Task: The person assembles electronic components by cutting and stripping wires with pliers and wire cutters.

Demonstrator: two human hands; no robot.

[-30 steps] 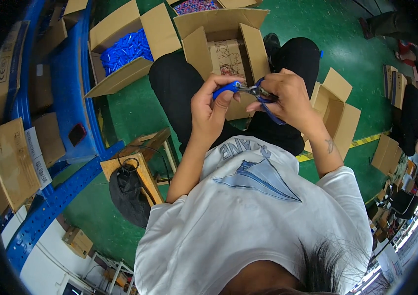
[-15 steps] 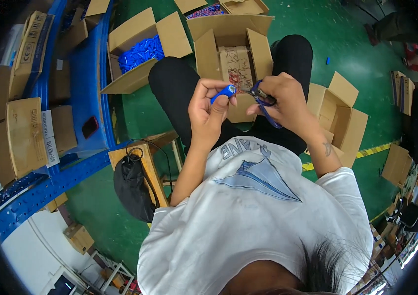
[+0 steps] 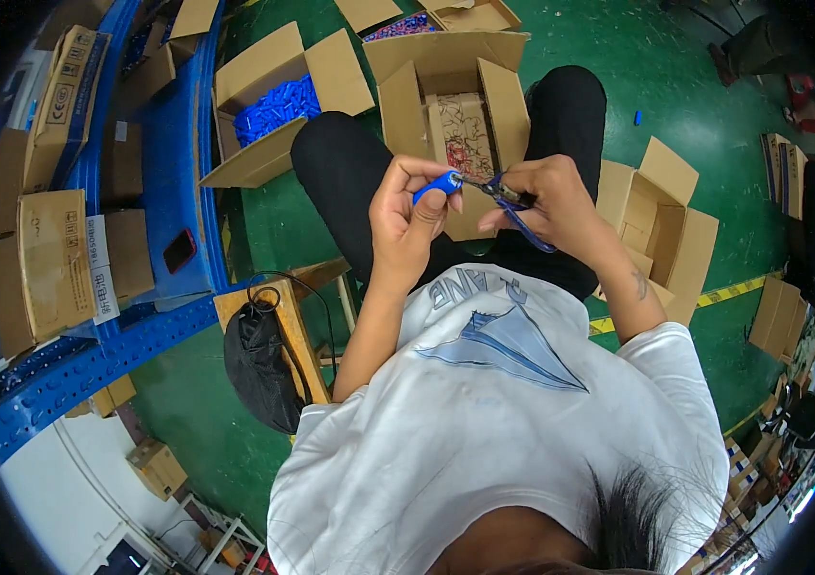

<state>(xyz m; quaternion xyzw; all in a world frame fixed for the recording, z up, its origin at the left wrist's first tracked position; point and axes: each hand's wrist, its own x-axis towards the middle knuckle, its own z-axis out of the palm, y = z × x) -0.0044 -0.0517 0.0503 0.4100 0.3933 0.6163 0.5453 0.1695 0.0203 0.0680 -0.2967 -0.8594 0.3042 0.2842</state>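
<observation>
Both hands have drawn slightly lower and closer to the chest than half a second ago, and the blue piece now sits tipped up against the left thumb rather than held out level. Left hand [image 3: 407,216] is curled, pinching the small blue plastic part [image 3: 439,183] between thumb and forefinger. Right hand [image 3: 547,206] is closed around blue-handled pliers [image 3: 508,201] — their tip meets the blue part's end, touching or just beside it; whether it bites in is too small to tell. Judging from that, the work on this one piece is mid-step, with tool and part brought together and not yet parted.

Just beyond the hands, between the knees, an open carton [image 3: 453,115] holds a tangle of small reddish bits. To its left another open box [image 3: 278,105] is filled with more blue parts. A black bag [image 3: 259,369] hangs on a wooden stool [image 3: 288,326] at the person's left, beside the blue rack [image 3: 91,355]
</observation>
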